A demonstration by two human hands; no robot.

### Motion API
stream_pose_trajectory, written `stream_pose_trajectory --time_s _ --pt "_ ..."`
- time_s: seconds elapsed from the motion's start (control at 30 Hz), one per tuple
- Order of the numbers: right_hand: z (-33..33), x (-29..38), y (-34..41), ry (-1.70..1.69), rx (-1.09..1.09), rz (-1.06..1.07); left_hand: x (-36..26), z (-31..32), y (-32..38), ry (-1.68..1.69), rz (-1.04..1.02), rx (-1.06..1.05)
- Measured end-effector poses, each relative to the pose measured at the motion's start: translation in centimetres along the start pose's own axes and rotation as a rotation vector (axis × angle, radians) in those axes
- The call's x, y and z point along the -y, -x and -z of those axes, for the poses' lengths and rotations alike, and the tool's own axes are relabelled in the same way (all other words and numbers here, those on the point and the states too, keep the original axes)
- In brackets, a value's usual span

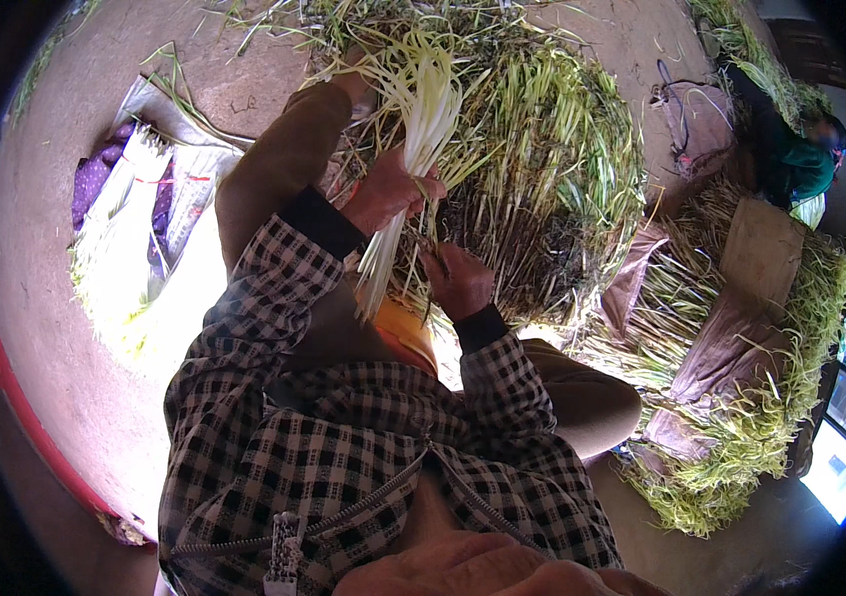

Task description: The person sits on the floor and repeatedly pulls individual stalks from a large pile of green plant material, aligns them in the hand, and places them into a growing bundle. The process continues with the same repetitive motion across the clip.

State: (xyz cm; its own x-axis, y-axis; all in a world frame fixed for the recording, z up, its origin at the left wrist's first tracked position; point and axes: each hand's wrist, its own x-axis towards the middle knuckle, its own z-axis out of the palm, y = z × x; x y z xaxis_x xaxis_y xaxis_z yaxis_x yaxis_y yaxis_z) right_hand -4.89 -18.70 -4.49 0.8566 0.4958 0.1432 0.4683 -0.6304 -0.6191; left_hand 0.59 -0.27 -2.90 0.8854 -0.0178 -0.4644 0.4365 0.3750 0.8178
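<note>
A bunch of pale leafy stalks (423, 127) is gripped in my left hand (391, 191), with yellow-green leaves fanning out above it and white stems hanging below. My right hand (460, 281) is close by, lower and to the right, its fingers pinched on a thin, dark-based stalk (432, 232). Behind both hands lies a broad heap of uncleaned green stalks (535, 164) with dark, dirty lower ends. An orange thing (404, 335) shows in my lap, partly hidden by the white stems.
Whiter stalks (121, 201) lie at left on purple dotted cloth (99, 179), beside strong glare. At right, a large stalk pile (758, 417) lies partly under brown cloth (736, 343). Another person (803, 160) is at the far right, near a sack (698, 123). A red edge (43, 439) runs at lower left.
</note>
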Motion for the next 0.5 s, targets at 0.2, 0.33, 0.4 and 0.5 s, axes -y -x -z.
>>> stream_pose_trajectory --time_s 0.2,0.33,0.4,0.5 --pt "-0.4 -1.5 -0.1 -1.002 -0.186 -0.688 0.0 0.0 0.1 0.07 -0.005 -0.019" --pt "-0.4 -2.8 -2.3 -1.225 -0.283 -0.692 1.1 0.3 -0.5 -0.025 -0.002 -0.017" --pt "-0.3 -1.7 -4.3 -1.196 -0.219 -0.709 1.4 0.4 -0.7 -0.06 0.012 -0.024" --pt "-1.5 -1.9 -5.7 -1.274 -0.19 -0.675 1.7 0.4 -0.6 -0.069 -0.012 0.011"
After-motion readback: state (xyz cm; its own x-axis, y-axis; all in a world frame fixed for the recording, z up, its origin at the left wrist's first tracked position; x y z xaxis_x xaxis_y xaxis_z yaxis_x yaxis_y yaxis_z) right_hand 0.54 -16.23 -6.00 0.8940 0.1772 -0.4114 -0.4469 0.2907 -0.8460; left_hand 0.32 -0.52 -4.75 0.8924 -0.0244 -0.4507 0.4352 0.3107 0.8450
